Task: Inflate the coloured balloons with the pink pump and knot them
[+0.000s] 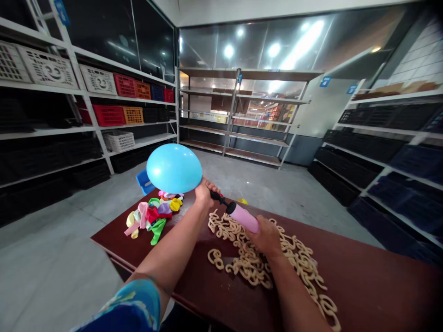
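Observation:
A blown-up light-blue balloon sits to the left of my left hand. That hand is closed around the balloon's neck, where it meets the black end of a hand pump; the exact join is hidden by my fingers. The balloon pump has a pink barrel and black fittings, and it slants down to the right. My right hand is wrapped round the lower end of the pink barrel, above a spread of beige curled rings on the table. Limp balloons in several colours lie in a pile at the left.
The dark red-brown table stands in front of me. A blue chair shows behind its left corner. White shelves with coloured crates line the left wall; a rack stands at the back. Dark crates fill the right shelves.

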The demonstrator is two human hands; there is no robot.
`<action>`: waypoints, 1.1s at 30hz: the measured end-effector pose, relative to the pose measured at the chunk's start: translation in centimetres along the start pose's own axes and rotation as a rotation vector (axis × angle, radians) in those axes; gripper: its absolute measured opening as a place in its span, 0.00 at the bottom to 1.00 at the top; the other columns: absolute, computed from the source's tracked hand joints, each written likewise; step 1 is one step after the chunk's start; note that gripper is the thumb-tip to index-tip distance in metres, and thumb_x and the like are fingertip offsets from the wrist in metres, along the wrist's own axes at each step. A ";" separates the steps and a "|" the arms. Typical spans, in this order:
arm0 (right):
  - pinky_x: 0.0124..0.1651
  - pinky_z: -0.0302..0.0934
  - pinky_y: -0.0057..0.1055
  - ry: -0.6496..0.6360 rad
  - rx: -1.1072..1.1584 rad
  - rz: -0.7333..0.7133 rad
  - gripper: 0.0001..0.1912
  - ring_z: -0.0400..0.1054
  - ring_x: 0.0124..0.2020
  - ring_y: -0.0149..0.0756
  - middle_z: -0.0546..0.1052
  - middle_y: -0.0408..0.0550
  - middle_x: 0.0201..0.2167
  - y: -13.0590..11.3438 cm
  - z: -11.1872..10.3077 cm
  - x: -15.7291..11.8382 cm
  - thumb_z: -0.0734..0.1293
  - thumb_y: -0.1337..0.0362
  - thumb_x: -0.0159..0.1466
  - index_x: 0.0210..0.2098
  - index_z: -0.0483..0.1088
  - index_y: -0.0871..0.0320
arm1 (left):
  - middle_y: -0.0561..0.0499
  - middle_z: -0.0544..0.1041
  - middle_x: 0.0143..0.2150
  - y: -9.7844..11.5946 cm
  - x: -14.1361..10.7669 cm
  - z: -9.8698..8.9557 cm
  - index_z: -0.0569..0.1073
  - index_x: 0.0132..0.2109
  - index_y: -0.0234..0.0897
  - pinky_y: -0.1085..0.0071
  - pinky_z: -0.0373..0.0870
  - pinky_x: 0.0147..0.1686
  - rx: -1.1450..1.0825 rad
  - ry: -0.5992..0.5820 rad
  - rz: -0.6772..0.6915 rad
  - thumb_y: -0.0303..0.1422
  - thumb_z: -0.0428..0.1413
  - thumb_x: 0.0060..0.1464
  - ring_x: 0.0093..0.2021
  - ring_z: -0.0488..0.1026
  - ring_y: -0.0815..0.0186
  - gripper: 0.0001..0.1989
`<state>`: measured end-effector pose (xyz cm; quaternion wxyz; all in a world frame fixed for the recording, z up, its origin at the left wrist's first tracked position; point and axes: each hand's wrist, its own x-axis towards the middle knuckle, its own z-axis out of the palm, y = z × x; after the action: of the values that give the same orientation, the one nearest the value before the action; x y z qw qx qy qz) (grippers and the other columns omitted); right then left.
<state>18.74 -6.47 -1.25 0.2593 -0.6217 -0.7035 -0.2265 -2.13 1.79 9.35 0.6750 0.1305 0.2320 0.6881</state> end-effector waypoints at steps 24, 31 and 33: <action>0.32 0.52 0.29 -0.083 0.081 0.108 0.16 0.66 0.30 0.37 0.71 0.47 0.28 -0.6 -0.3 -0.1 0.64 0.53 0.53 0.36 0.63 0.57 | 0.61 0.46 0.15 1.6 -0.4 3.1 0.46 0.23 0.39 0.76 0.50 0.14 0.110 -0.134 0.051 0.46 0.51 0.51 0.13 0.47 0.76 0.24; 0.32 0.52 0.29 -0.093 0.117 0.118 0.16 0.66 0.30 0.36 0.73 0.46 0.29 0.3 -0.7 0.2 0.65 0.57 0.51 0.37 0.64 0.56 | 0.61 0.45 0.15 5.1 1.2 2.8 0.46 0.23 0.39 0.75 0.51 0.15 0.103 -0.095 0.110 0.40 0.49 0.53 0.12 0.47 0.76 0.20; 0.32 0.52 0.29 -0.084 0.109 0.118 0.15 0.66 0.30 0.36 0.73 0.46 0.29 0.4 -0.6 0.3 0.65 0.57 0.51 0.36 0.64 0.56 | 0.61 0.46 0.15 5.8 1.5 2.5 0.46 0.23 0.39 0.75 0.51 0.15 0.093 -0.094 0.136 0.38 0.49 0.54 0.12 0.48 0.76 0.20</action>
<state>19.13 -6.62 -0.60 0.2760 -0.6560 -0.6871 -0.1461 -6.01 3.69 14.20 0.6300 0.2092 0.2225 0.7140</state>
